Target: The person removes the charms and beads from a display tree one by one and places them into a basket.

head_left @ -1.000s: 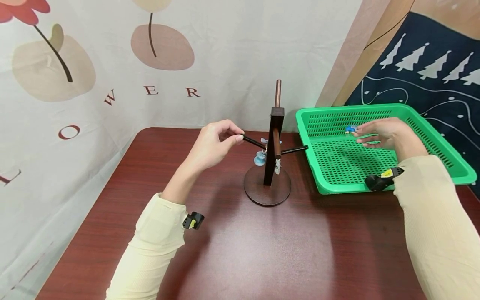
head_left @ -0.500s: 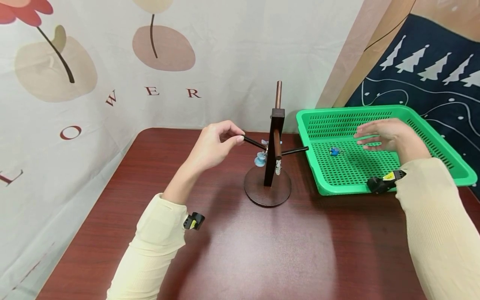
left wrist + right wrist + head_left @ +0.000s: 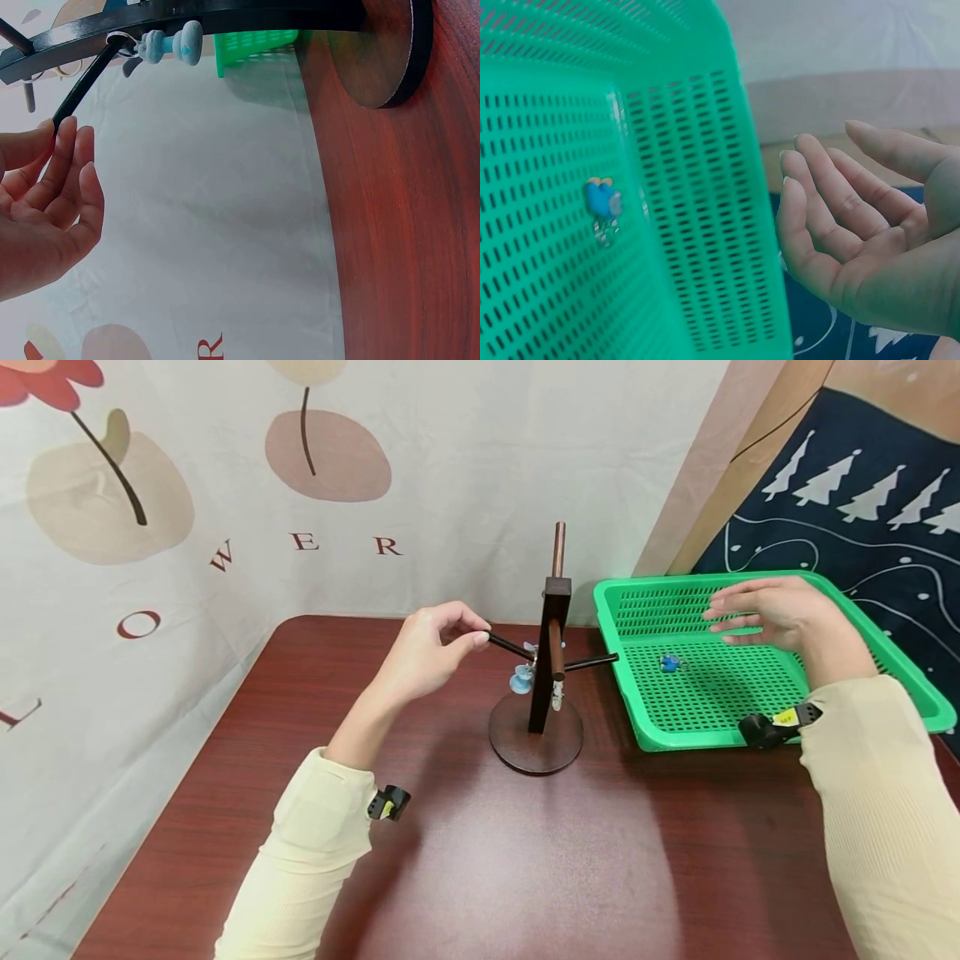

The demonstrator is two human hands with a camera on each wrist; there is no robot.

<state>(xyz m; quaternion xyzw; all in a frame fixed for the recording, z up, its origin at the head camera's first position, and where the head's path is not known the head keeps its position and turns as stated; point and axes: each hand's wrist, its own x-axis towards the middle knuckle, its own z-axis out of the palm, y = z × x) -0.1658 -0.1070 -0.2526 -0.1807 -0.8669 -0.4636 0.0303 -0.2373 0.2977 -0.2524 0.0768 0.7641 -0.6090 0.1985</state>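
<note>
My left hand (image 3: 442,643) pinches the end of a black peg (image 3: 510,645) on a dark wooden stand with a round base (image 3: 536,752). A light blue keychain (image 3: 172,45) hangs by its ring on that peg, close to the post. Past the post, another black peg (image 3: 592,662) and a brown peg (image 3: 556,652) stick out, with a small clear charm (image 3: 557,695) below the brown one. My right hand (image 3: 780,618) is over the green basket (image 3: 641,727), fingers loosely extended, holding nothing. A small blue keychain (image 3: 602,201) with yellow bits lies on the basket floor.
The stand and basket share a reddish-brown table (image 3: 450,860). A white printed curtain (image 3: 465,485) closes off the back, and a dark blue cloth with white trees (image 3: 862,527) hangs behind the basket. The basket's left rim is close to the stand.
The right hand has let go of the blue keychain, which dropped onto the basket floor. That hand has since moved slightly up and right. The left hand keeps its pinch on the peg.
</note>
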